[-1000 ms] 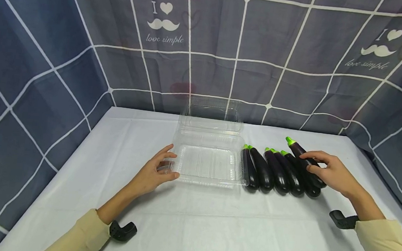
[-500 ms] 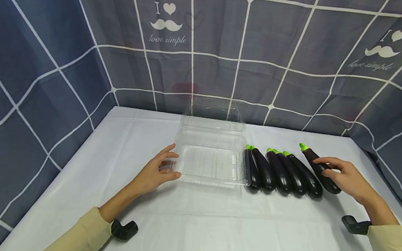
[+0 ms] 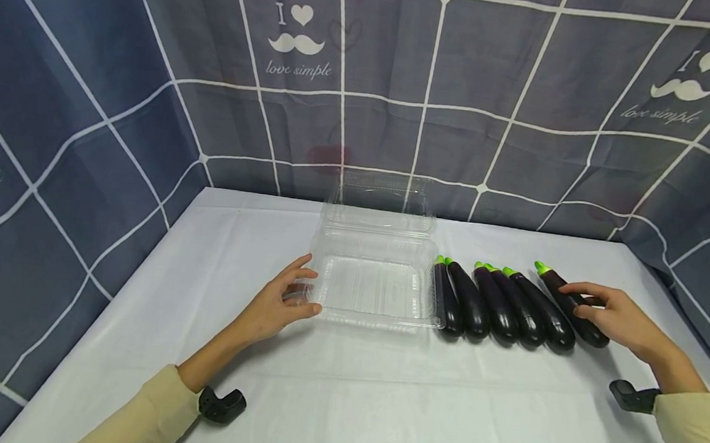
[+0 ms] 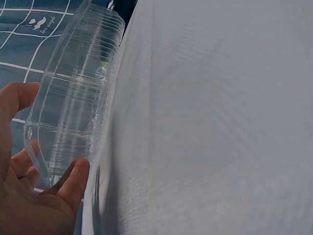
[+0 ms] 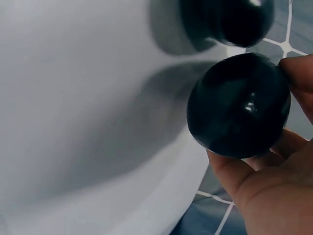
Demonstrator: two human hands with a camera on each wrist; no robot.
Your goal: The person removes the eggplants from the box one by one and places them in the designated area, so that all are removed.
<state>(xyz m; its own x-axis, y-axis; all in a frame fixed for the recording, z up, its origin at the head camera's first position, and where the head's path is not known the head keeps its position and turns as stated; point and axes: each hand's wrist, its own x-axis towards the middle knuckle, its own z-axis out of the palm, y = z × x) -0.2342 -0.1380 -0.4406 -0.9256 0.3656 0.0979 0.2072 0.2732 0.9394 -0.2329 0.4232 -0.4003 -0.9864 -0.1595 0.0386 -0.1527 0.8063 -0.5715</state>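
Observation:
A clear plastic clamshell container (image 3: pixel 371 287) lies unfolded on the white tablecloth, its lid (image 3: pixel 379 199) tipped back behind it. My left hand (image 3: pixel 276 307) holds its near left corner, thumb at the front edge and fingers along the left side. In the left wrist view, a fingertip (image 4: pixel 76 176) shows low against the wall. To the right, my right hand (image 3: pixel 621 320) grips a dark eggplant (image 3: pixel 588 331) with a green stem, at the right end of the row. Its rounded end fills the space between thumb and fingers in the right wrist view.
Several more eggplants (image 3: pixel 500 310) lie side by side between the container and the held one, stems pointing back. The leftmost rests against the container's right rim. Grey checked cloth (image 3: pixel 383 60) rises behind and on both sides of the tablecloth (image 3: pixel 375 409).
My right hand has carried its eggplant rightward and slightly nearer, off the row's last eggplant and down beside it. The left hand keeps its place on the container. The head view has shifted slightly.

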